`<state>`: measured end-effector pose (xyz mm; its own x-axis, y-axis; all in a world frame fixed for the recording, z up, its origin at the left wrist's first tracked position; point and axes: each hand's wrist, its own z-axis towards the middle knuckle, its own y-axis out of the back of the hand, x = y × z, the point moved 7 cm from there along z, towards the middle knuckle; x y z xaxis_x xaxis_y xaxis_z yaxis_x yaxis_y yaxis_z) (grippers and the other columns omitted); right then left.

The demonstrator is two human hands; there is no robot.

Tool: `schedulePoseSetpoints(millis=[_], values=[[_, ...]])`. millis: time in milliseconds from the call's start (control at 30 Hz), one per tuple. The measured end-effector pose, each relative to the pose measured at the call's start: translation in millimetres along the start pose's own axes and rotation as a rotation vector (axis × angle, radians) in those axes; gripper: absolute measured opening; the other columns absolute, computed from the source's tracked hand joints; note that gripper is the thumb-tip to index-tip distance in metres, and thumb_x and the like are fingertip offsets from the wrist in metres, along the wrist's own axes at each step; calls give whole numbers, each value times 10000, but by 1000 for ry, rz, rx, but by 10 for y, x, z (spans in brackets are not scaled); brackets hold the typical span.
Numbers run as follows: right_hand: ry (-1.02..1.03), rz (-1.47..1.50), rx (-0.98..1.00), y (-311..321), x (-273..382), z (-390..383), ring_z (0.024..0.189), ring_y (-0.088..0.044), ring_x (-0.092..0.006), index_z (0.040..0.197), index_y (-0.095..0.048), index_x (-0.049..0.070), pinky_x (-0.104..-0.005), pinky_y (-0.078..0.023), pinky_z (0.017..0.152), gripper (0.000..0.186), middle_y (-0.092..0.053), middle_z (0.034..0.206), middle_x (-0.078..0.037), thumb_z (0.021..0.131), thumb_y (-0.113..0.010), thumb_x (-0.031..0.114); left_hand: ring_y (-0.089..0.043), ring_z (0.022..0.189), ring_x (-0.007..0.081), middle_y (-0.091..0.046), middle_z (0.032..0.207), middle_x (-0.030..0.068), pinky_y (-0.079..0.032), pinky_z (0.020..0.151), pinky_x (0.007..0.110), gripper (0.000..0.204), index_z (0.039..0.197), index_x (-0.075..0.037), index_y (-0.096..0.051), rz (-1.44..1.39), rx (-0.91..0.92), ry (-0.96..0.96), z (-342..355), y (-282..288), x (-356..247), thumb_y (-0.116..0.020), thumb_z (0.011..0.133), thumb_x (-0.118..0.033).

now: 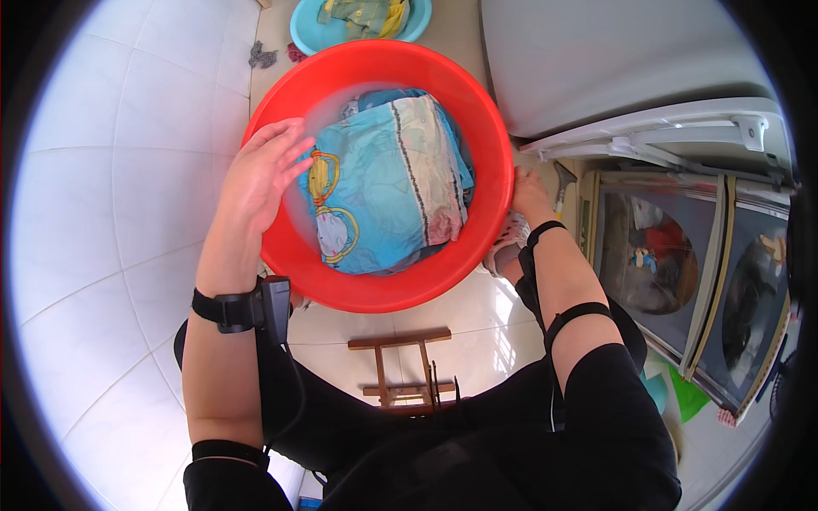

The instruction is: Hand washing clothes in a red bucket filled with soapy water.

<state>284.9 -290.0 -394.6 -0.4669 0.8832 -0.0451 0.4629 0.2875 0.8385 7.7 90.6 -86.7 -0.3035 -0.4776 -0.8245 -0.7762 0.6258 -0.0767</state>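
A large red basin [383, 295] stands on the floor in front of me with cloudy water in it. Inside lies a folded light-blue cloth [375, 196] with cartoon prints and a pale band, partly out of the water. My left hand [271, 166] is raised over the basin's left rim, fingers apart and holding nothing. Just outside the right rim is my right hand [532, 196], its fingers curled. What those fingers hold, if anything, is hidden.
A light-blue basin [302, 38] with yellow-green cloth stands beyond. Dark scraps [262, 55] lie near the tiled wall [111, 170] on my left. A brush-like tool [563, 186] and a glass-doored cabinet [588, 230] are to the right. A wooden stool [400, 341] is below.
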Motion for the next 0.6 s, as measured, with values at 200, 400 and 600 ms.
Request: schedulePoseSetpoints(millis=[200, 400, 600], values=[[-221, 164, -14, -350, -436, 205, 1215, -565, -481, 1444, -377, 152, -493, -502, 1007, 572, -519, 1308, -326, 929, -612, 231, -611, 1228, 217, -623, 1300, 103, -503, 1000, 354, 368, 1329, 2, -550, -8, 52, -3, 64, -82, -45, -612, 1016, -180], [255, -103, -107, -157, 168, 65, 1172, -590, -481, 1401, -395, 79, -510, -509, 977, 525, -559, 1285, -356, 951, -584, 274, -618, 1218, 216, -628, 1290, 104, -510, 992, 352, 373, 1317, -2, -555, -12, 3, -6, 44, 153, -22, -636, 1005, -189], [-222, 215, -28, -429, -345, 247, 1171, -588, -482, 1404, -447, 139, -509, -506, 986, 516, -522, 1279, -310, 931, -602, 273, -560, 1276, 269, -571, 1347, 103, -467, 1043, 398, 427, 1308, -12, -568, -15, 76, -23, 92, 43, -45, -684, 977, -255]])
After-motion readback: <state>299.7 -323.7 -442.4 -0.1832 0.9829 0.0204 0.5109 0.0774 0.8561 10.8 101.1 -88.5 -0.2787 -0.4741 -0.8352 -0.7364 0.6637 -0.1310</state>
